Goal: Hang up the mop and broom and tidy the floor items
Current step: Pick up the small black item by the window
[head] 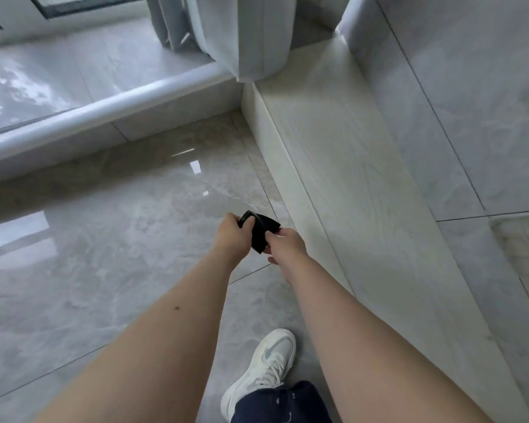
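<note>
A small, flat black item, folded or bent, is held between both my hands above the glossy grey tile floor. My left hand grips its upper left end with the fingers curled over it. My right hand pinches its lower right edge. What the black item is cannot be told from this view. No mop or broom is in view.
A white wood-grain ledge runs along the right, with a grey tiled wall behind it. A raised window sill crosses the upper left, with a pale curtain hanging at the corner. My white sneaker stands on the floor below.
</note>
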